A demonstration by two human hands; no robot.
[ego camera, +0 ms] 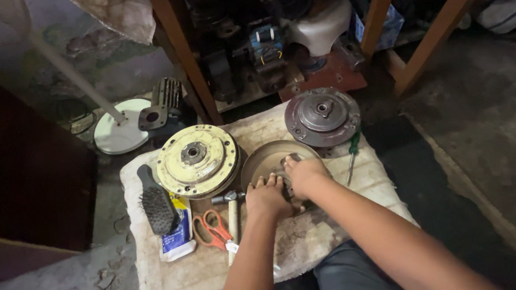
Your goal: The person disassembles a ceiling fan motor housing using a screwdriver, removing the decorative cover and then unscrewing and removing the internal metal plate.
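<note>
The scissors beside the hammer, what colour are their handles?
Orange-red handles on the scissors, seen in the head view.

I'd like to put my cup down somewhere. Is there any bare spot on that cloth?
Bare cloth shows nearest the person, below the scissors and hammer, and along the right edge past the screwdriver. The middle is crowded: cream disc, brush, and both hands, left hand and right hand, on the brown disc.

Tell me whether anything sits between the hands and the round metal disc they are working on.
Nothing visible does. The left hand and right hand both rest directly on the brown metal disc, fingers on its centre. The hammer and orange-handled scissors lie beside the left hand, off the disc.
</note>
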